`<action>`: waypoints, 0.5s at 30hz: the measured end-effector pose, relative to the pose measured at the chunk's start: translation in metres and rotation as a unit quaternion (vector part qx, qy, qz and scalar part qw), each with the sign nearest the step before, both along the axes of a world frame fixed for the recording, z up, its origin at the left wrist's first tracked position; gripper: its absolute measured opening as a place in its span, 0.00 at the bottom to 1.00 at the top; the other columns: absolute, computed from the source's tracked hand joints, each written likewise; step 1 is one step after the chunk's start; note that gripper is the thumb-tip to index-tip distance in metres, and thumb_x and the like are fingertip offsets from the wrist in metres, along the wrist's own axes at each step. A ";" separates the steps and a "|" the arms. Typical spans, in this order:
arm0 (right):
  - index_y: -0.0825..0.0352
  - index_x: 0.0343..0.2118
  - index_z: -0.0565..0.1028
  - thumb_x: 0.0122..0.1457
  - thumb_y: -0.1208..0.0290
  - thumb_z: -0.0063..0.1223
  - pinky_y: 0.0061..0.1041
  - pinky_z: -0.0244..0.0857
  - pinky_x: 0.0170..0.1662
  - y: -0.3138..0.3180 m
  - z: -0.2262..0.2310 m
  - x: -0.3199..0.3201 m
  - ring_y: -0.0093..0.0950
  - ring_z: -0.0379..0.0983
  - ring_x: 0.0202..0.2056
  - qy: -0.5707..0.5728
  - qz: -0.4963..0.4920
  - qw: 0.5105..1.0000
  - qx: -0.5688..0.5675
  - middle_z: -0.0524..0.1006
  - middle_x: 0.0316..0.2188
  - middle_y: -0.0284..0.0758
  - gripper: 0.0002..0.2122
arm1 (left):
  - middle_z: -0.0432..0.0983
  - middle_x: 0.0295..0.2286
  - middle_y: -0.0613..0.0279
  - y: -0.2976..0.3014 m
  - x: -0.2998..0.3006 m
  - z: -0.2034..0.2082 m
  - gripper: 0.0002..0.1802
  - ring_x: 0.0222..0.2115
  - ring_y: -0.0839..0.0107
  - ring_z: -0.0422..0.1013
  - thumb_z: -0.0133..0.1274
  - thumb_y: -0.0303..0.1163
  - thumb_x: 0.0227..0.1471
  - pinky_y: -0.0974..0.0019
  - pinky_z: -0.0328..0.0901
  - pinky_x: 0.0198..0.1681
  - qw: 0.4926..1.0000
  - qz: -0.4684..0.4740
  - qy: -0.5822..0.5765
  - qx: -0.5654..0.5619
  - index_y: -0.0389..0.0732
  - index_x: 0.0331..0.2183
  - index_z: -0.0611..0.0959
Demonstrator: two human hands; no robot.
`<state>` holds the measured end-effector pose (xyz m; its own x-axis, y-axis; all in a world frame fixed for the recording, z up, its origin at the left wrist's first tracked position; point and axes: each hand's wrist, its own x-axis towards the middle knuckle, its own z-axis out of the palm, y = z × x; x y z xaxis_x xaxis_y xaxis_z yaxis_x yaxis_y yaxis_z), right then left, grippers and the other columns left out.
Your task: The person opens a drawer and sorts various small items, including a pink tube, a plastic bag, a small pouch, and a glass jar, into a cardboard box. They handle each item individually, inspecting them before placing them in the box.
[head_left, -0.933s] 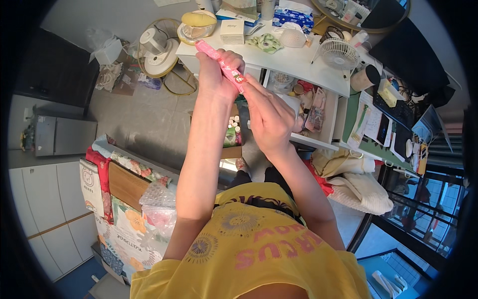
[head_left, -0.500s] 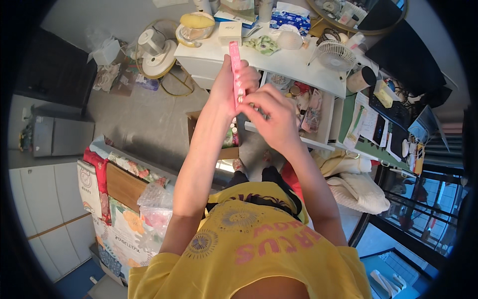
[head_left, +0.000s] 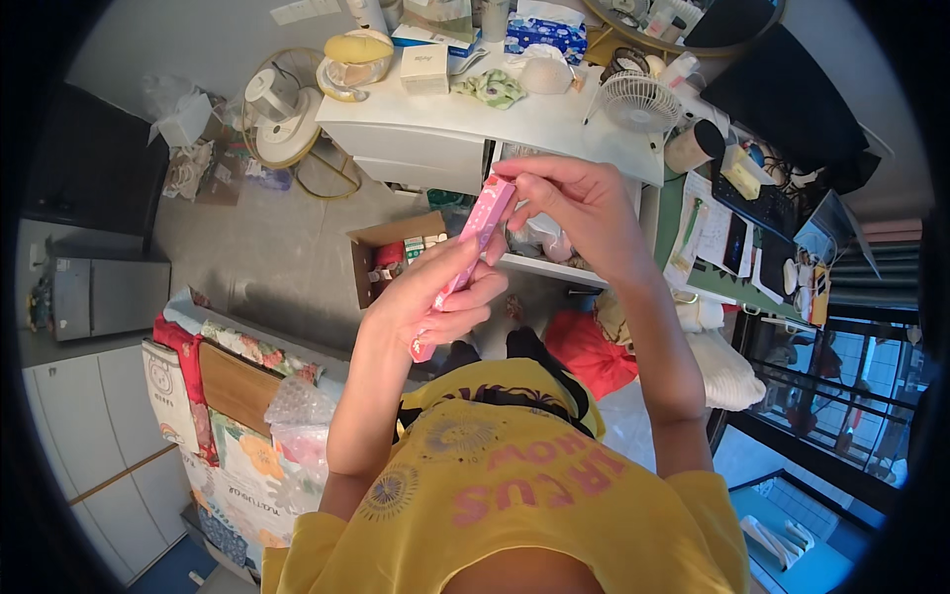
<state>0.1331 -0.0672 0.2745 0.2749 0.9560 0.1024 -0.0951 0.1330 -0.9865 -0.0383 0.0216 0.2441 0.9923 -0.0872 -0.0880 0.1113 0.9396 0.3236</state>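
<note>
A long, slim pink box (head_left: 485,213) with lighter printing is held slantwise in front of my body. My left hand (head_left: 435,297) is closed around its lower part, fingers curled over the side. At the upper end, my right hand (head_left: 574,203) pinches the box's tip between thumb and fingers. Whether that end flap is raised is too small to make out. Behind my hands, an open drawer (head_left: 564,265) holding small items juts from the white dresser (head_left: 386,117); my right hand and forearm hide part of it.
On the floor left of the drawer stands an open cardboard box (head_left: 358,272) with small packages. A fan (head_left: 641,102), tissue pack (head_left: 544,42) and white box (head_left: 426,69) stand on the dresser. Red cloth (head_left: 589,354) lies right of my legs. A cloth-draped piece of furniture (head_left: 237,371) stands left.
The pink box has swung from nearly upright to a slant, its lower end nearer my body. My right hand has moved from its lower end to its upper tip; my left hand has come lower.
</note>
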 end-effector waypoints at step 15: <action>0.74 0.40 0.71 0.54 0.72 0.50 0.22 0.67 0.33 -0.016 -0.151 -0.032 0.24 0.72 0.32 -0.164 -0.071 0.982 -0.063 0.74 0.30 0.39 0.13 | 0.57 0.16 0.71 -0.010 -0.007 -0.087 0.17 0.05 0.86 0.47 0.40 0.42 0.57 0.82 0.43 0.02 0.963 0.068 0.244 -0.095 0.39 0.40 0.72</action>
